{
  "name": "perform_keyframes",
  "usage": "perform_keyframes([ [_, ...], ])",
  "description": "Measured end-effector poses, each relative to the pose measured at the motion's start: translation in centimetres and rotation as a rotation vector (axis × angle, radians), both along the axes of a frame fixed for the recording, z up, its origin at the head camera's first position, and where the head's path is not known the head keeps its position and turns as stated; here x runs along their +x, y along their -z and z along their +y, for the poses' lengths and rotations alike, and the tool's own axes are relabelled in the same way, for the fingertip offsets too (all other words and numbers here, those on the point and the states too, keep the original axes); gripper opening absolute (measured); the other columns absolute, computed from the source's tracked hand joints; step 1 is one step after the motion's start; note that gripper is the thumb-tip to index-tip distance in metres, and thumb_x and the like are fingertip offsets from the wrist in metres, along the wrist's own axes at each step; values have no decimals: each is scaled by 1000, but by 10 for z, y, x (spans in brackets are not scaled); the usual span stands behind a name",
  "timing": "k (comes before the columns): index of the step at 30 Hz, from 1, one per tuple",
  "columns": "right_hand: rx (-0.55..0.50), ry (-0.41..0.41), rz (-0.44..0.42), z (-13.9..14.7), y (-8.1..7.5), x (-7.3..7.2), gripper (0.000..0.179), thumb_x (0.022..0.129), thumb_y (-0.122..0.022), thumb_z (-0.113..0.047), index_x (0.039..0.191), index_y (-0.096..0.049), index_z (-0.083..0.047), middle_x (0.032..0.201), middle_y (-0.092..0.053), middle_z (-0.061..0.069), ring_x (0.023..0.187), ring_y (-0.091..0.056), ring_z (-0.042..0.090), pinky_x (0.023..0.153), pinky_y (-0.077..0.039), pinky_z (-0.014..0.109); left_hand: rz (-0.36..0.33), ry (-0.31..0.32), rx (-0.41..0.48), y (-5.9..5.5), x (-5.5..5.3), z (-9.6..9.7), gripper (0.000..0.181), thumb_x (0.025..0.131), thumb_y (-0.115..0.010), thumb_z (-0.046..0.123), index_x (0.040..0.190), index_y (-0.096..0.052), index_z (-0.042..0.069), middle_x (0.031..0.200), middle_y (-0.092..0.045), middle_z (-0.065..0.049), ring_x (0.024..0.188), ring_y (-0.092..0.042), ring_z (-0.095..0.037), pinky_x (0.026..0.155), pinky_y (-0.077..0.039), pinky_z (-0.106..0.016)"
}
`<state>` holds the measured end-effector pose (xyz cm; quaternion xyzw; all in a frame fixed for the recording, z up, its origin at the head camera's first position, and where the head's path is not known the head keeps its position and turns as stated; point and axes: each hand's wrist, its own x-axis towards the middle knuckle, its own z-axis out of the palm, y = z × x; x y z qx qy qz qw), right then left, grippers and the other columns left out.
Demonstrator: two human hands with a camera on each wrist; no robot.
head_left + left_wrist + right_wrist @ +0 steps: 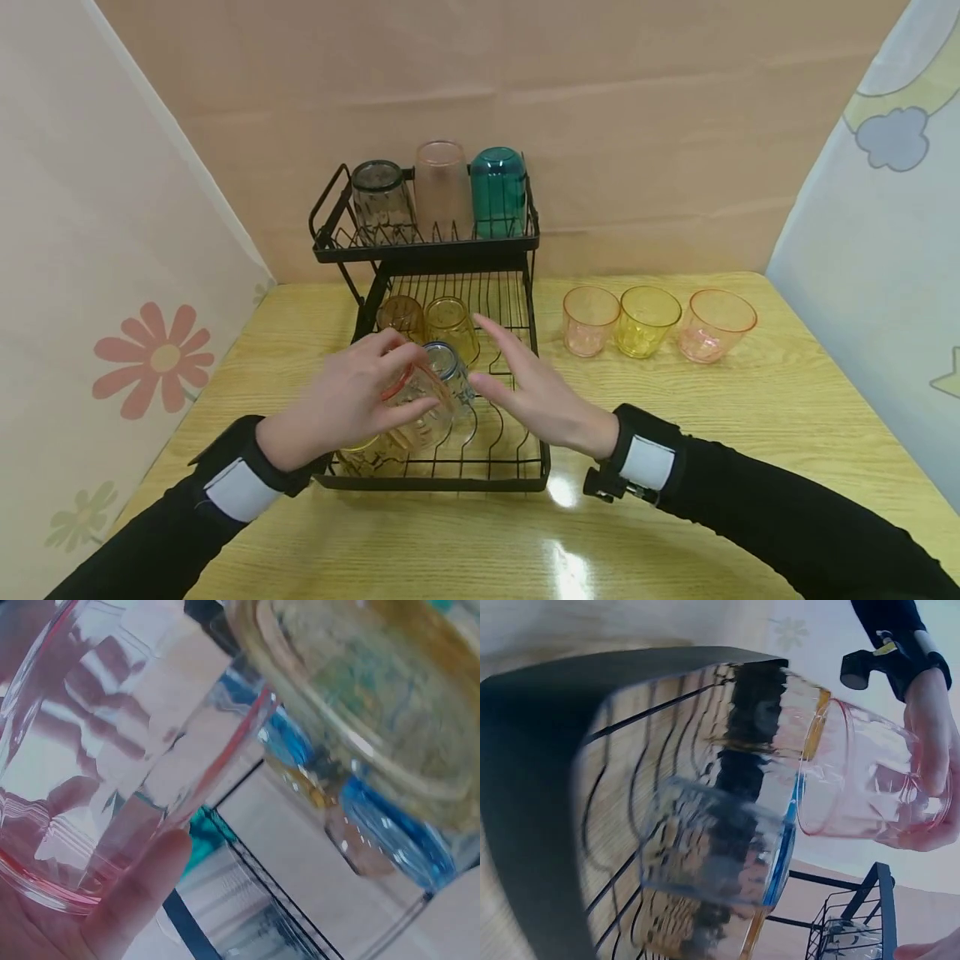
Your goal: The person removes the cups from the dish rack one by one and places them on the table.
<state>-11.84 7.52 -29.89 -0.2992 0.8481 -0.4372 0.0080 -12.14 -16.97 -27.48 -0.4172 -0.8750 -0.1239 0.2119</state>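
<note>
My left hand (348,396) grips a clear pink glass (423,417) with a red-pink rim, tilted above the lower tier of a black dish rack (431,483). In the left wrist view my thumb (142,889) lies along the pink glass (127,765). Fingers are spread and straight on my right hand (543,400), which hovers over the rack's right side with nothing in it. Beneath the pink glass stand a blue-rimmed glass (444,360) and a yellow glass (367,458), partly hidden by the left hand. Behind them are an amber glass (400,314) and another yellow glass (453,321).
On the rack's upper tier, a grey glass (382,200), a tall pale pink glass (442,192) and a teal glass (498,192) stand upside down. To the right on the table are a pink glass (590,321), a yellow glass (647,321) and another pink glass (712,325).
</note>
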Motion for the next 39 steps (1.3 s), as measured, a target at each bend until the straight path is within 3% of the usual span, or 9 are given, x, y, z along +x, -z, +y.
perform_keyframes([
  [7,-152,-2,-119,-19,-7,-9,70,88,-28,-66,145,-11,-30,149,-13,-2,132,-20,22,98,-24,53,-141,-92,110,-5,-5,-17,37,81,-64,44,106,-56,18,93,-49,6,62,-40,-6,51,-38,-23],
  [11,-289,-18,-201,-30,-10,-16,78,86,-29,-69,145,-13,-21,148,-17,5,132,-22,23,100,-23,46,-230,-124,221,-6,-11,-23,35,83,-63,38,109,-53,17,100,-52,4,77,-46,-10,62,-42,-29],
  [16,-466,47,-294,-41,-14,-22,86,82,-30,-74,144,-15,-17,146,-21,7,129,-26,23,98,-27,47,-324,-202,384,-6,-20,-24,38,86,-60,36,115,-49,15,110,-53,-1,92,-48,-18,70,-41,-38],
  [20,-593,109,-385,-49,-13,-24,79,87,-29,-66,145,-13,-15,146,-20,9,128,-28,29,97,-29,50,-406,-257,524,-3,-26,-18,38,88,-55,39,116,-46,14,108,-53,-2,91,-48,-18,65,-43,-37],
  [23,-674,155,-465,-55,-14,-25,75,89,-27,-62,145,-10,-16,146,-20,12,128,-28,33,97,-29,49,-496,-222,694,1,-30,-9,40,89,-55,34,117,-42,10,106,-51,-6,89,-52,-20,64,-49,-35],
  [27,-742,243,-542,-60,-15,-27,81,84,-28,-71,146,-9,-22,145,-22,12,125,-32,31,94,-33,45,-602,-153,920,5,-33,8,42,89,-56,27,119,-36,5,115,-43,-11,95,-52,-23,69,-50,-34],
  [29,-759,275,-563,-61,-16,-29,84,81,-28,-75,145,-9,-24,145,-23,11,124,-33,29,93,-34,43,-631,-132,993,7,-34,18,42,89,-56,25,119,-35,6,117,-41,-10,99,-50,-22,73,-48,-33],
  [33,-783,312,-564,-61,-19,-31,82,80,-28,-77,142,-18,-24,141,-30,6,122,-33,26,91,-33,46,-638,-80,1048,9,-35,38,45,87,-58,21,120,-33,5,117,-41,-11,100,-50,-24,75,-48,-36],
  [39,-839,369,-549,-59,-20,-34,70,82,-36,-71,127,-39,-17,124,-44,6,107,-44,26,84,-36,46,-551,-93,995,13,-35,55,48,84,-62,24,120,-34,7,126,-36,-9,115,-37,-19,92,-34,-39],
])
